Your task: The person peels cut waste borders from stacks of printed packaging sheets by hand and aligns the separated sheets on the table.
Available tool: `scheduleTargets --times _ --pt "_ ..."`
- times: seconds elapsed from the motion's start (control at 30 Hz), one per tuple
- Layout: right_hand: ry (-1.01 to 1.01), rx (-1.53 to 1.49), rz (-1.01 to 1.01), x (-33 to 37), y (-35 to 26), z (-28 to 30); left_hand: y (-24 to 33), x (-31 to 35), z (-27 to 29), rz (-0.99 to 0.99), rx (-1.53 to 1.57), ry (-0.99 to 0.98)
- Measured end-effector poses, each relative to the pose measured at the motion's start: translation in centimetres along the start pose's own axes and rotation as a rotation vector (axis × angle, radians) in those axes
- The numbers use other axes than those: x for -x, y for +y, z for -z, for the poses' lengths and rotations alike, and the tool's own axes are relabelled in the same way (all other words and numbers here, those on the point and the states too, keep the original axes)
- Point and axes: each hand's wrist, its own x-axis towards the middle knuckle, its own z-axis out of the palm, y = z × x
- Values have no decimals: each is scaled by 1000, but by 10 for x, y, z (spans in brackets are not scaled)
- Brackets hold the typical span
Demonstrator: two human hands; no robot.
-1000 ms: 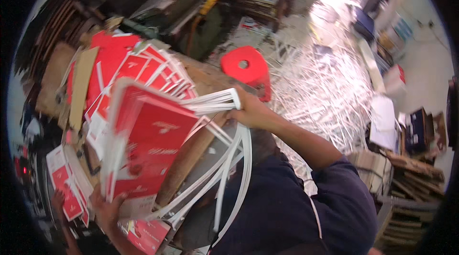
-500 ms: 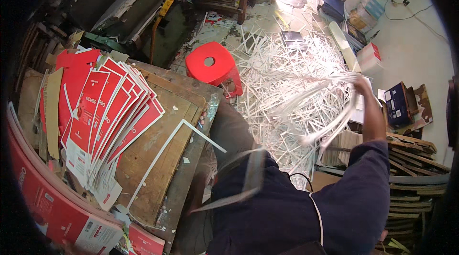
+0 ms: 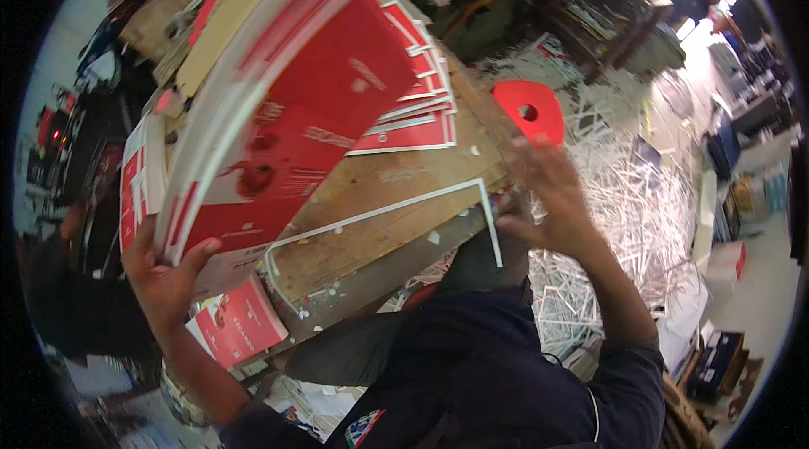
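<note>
My left hand grips a thick stack of red-and-white printed card sheets by its lower corner, thumb on the front face. The stack is tilted up over the wooden worktable, its upper end blurred. My right hand is empty, fingers apart and smeared by motion, above the table's right edge. Between the hands a bent white paper strip lies on the board and pokes past the edge. Fanned red sheets rest behind the raised stack, which partly hides them.
A red plastic stool stands beyond the table. White paper offcuts cover the floor at the right. Another red card stack sits at the table's near left corner. A person in dark clothes is at the far left.
My view has swung left. My right hand, earlier stretched over the floor pile with white strips trailing from it, is back by the table without them. The stack in my left hand has come into view.
</note>
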Motion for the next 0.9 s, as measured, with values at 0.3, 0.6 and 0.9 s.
scheduleTargets --times 0.3,0.6,0.9 --pt "-88 -101 85 -14 -27 -61 43 -6 -5 -64 -162 -124" --pt "-4 51 -475 241 143 26 44 -22 -30 -212 -198 -183" --pt "161 557 -1086 412 233 166 47 -37 -54 -366 -287 -291"
